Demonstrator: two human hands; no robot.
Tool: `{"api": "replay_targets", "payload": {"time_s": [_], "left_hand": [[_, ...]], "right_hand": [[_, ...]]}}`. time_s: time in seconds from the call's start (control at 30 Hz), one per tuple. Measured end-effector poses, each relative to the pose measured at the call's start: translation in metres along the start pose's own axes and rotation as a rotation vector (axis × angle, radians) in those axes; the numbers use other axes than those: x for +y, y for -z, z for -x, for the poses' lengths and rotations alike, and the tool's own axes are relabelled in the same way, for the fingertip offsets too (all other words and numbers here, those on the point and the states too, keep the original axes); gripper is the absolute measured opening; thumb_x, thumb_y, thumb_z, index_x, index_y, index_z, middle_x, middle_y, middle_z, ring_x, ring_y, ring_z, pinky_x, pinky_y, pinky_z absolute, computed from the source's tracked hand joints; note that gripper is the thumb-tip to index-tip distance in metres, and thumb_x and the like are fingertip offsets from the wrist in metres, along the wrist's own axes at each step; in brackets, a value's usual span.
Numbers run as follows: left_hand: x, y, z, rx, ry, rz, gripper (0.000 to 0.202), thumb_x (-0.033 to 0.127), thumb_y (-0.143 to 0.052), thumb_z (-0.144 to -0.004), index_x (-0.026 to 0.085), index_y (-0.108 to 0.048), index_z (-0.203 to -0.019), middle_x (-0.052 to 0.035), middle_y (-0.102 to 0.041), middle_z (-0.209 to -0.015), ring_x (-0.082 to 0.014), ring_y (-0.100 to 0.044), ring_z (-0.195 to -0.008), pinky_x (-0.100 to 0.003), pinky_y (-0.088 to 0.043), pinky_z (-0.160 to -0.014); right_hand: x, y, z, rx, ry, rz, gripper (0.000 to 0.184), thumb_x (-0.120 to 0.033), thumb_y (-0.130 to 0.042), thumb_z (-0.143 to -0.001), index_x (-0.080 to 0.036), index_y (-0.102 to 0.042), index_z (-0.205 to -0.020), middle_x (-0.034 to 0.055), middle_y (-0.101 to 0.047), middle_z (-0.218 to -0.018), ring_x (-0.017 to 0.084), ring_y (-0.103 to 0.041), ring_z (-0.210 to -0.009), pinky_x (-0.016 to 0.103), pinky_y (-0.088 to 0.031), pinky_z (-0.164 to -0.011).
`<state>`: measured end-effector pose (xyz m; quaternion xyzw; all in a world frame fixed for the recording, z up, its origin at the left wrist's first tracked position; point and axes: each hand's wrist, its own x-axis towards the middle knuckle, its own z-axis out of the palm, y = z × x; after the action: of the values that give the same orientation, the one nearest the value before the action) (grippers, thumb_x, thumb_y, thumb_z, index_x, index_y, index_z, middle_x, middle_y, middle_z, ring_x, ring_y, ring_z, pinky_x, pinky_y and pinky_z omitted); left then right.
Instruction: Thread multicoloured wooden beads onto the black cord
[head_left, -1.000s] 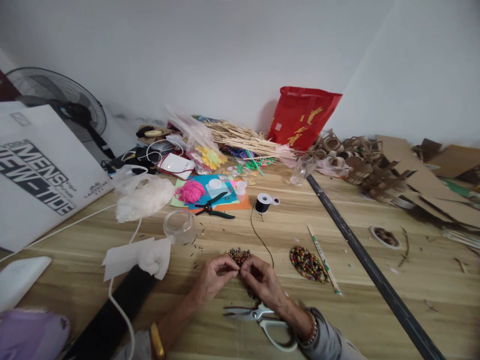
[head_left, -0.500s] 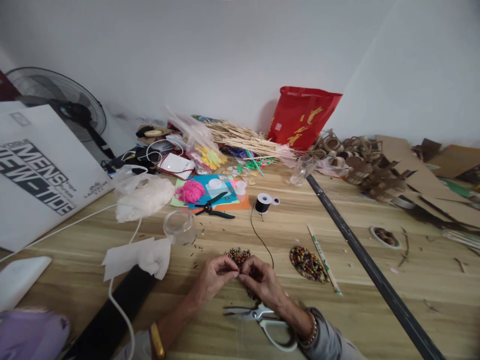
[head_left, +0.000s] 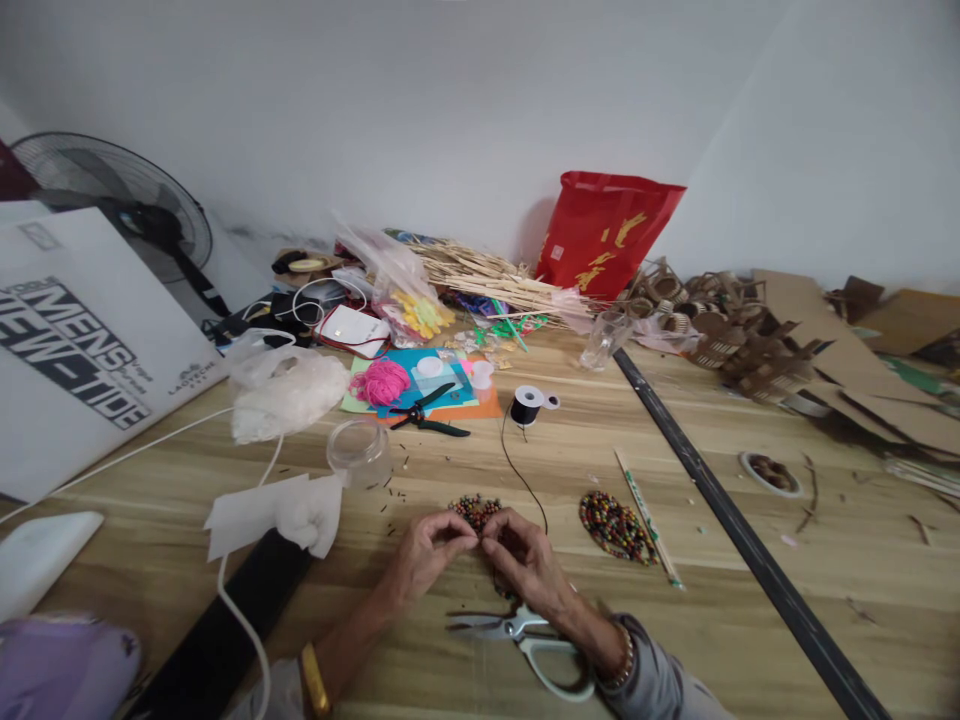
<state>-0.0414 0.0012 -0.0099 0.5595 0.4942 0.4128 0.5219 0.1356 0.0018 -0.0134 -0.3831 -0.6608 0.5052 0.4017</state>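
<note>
My left hand [head_left: 429,552] and my right hand [head_left: 525,560] meet over the table, each with thumb and forefinger pinched. Their fingertips almost touch; the tiny thing between them is too small to make out. Just beyond the fingers lies a heap of multicoloured beads [head_left: 474,510], partly hidden, and more beads show below the right hand. A black cord [head_left: 517,468] runs from a spool [head_left: 526,405] to behind my right hand. White-handled scissors [head_left: 555,665] lie open under my right wrist. Right of it rests a coiled bead string [head_left: 616,528].
Beside the coil lies a thin green-and-white stick [head_left: 649,518]. A long dark bar [head_left: 735,520] crosses the table at right. Pruning shears [head_left: 427,415], pink yarn [head_left: 381,382] and a clear jar [head_left: 358,455] stand farther back. At left are white paper [head_left: 255,515] and a cable.
The hands stay in nearly the same place. My right fingertips have shifted very slightly to the right, away from the left ones; the rest looks unchanged.
</note>
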Motion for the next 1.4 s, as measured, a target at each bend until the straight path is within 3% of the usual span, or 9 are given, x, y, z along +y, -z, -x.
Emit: {"api": "replay_targets", "payload": {"time_s": [0.23,0.53,0.83,1.1,1.4], "left_hand": [[0.0044,0.0,0.0014,-0.003,-0.061,-0.036,0.01,0.023,-0.065,-0.07,0.015,-0.069,-0.066,-0.0024,-0.067,-0.067,-0.0174,-0.059,-0.068,-0.025,-0.045,-0.066],[0.0053,-0.0003,0.0015,-0.023,-0.069,-0.049,0.011,0.024,-0.065,-0.07,0.015,-0.069,-0.066,-0.003,-0.065,-0.068,-0.0176,-0.059,-0.07,-0.026,-0.045,-0.069],[0.0007,0.0001,0.0003,-0.036,-0.096,-0.063,0.014,0.026,-0.064,-0.071,0.014,-0.067,-0.066,-0.0029,-0.065,-0.067,-0.0175,-0.058,-0.068,-0.026,-0.044,-0.068],[-0.0029,0.0011,-0.0007,-0.005,-0.103,-0.023,0.015,0.027,-0.066,-0.071,0.014,-0.067,-0.065,-0.0027,-0.065,-0.066,-0.0173,-0.058,-0.068,-0.026,-0.045,-0.067],[-0.0019,0.0009,-0.0003,0.007,-0.104,-0.029,0.014,0.027,-0.066,-0.07,0.014,-0.067,-0.065,-0.0021,-0.064,-0.065,-0.0166,-0.057,-0.067,-0.025,-0.044,-0.066]], "right_hand": [[-0.0051,0.0026,-0.0025,0.032,0.1,0.023,0.027,-0.044,-0.054,-0.088,-0.019,-0.062,-0.089,0.0075,-0.061,-0.088,0.021,-0.057,-0.086,0.031,-0.045,-0.076],[-0.0023,0.0017,-0.0005,-0.038,0.053,0.001,0.024,-0.04,-0.057,-0.087,-0.017,-0.061,-0.087,0.0053,-0.061,-0.083,0.017,-0.056,-0.078,0.027,-0.044,-0.069],[0.0009,-0.0002,0.0001,-0.032,0.034,0.023,0.02,-0.037,-0.058,-0.084,-0.017,-0.054,-0.078,0.0006,-0.051,-0.07,0.013,-0.046,-0.061,0.022,-0.035,-0.054],[-0.001,0.0019,-0.0019,-0.008,0.09,0.052,0.026,-0.039,-0.055,-0.084,-0.017,-0.053,-0.07,0.0027,-0.052,-0.072,0.015,-0.048,-0.068,0.025,-0.037,-0.061],[0.0011,-0.0001,0.0004,-0.029,-0.03,-0.052,0.029,-0.044,-0.06,-0.083,-0.015,-0.056,-0.079,0.0013,-0.053,-0.07,0.012,-0.045,-0.06,0.022,-0.035,-0.054]]}}
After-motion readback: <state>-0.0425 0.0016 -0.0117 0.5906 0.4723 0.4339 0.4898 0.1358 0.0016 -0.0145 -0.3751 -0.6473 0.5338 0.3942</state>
